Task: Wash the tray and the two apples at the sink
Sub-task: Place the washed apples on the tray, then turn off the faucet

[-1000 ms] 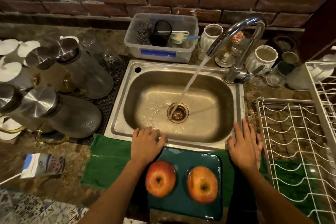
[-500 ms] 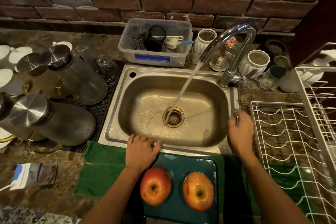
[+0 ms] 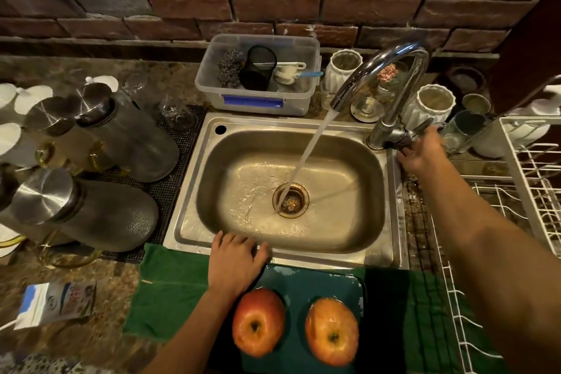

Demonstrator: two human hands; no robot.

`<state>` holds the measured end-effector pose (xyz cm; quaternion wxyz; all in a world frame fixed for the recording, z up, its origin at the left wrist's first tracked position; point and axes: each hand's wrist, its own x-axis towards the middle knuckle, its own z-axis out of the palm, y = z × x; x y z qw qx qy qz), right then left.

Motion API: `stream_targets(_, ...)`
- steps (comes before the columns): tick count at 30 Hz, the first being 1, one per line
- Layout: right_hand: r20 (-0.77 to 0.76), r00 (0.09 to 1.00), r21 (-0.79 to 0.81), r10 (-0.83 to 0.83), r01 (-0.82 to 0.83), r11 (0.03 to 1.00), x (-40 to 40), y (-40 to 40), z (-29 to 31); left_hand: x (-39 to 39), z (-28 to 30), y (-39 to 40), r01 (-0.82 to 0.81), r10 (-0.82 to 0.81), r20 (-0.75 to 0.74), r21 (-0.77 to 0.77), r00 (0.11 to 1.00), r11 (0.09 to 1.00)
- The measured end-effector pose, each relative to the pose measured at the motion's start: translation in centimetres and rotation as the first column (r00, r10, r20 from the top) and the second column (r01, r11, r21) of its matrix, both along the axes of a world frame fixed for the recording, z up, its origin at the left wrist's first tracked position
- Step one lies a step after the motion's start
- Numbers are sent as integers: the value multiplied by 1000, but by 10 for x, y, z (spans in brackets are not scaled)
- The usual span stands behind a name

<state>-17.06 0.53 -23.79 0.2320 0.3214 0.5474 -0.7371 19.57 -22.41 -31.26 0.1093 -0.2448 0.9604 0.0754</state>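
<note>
Two red-yellow apples, one on the left (image 3: 258, 322) and one on the right (image 3: 331, 331), lie side by side on a dark teal tray (image 3: 303, 285) in front of the steel sink (image 3: 349, 222). Water runs from the curved tap (image 3: 379, 61) onto the drain. My left hand (image 3: 235, 261) rests palm down with fingers spread on the sink's front rim, at the tray's far left corner. My right hand (image 3: 423, 150) is stretched out to the tap's base, its fingers on the side lever (image 3: 420, 127).
A green towel (image 3: 170, 291) lies under the tray. A white wire dish rack (image 3: 516, 206) stands to the right. Metal-lidded jugs (image 3: 100, 212) crowd the left counter. A plastic box (image 3: 252, 103) with scrubbers sits behind the sink, with white jars beside the tap. A small carton (image 3: 57, 302) lies at front left.
My right hand has left the counter by the tray and moved up along the sink's right rim to the tap lever. My left hand has stayed put. The water keeps running.
</note>
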Motion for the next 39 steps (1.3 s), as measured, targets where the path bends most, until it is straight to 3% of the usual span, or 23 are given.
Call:
stream_targets(12, -37, 998, -7, -42, 42, 999, 0, -1, -10, 0, 5, 2, 3, -4, -23, -12, 1000, 1000)
stream_targets(20, -96, 985, 148, -143, 157, 976, 2, -12, -1, 0, 4, 2, 11, -12, -40, -3, 999, 1000)
stream_targets(23, -113, 986, 195, -121, 141, 971, 1, -13, -3, -1, 6, 3, 10, -10, -26, -2, 1000, 1000)
stream_targets(29, -82, 996, 138, -34, 45, 989, 6, -8, -1, -1, 11, 3, 1, 0, -9, 26, 1000, 1000)
stream_targets(35, -98, 993, 206, 59, -38, 978, 46, -7, 15, 2, 19, -1, -59, 70, -67, 149, 995, 987)
stream_targets(39, -139, 980, 239, 139, -103, 965, 89, -1, 24, 12, 31, -3, -143, 200, -167, 306, 965, 941)
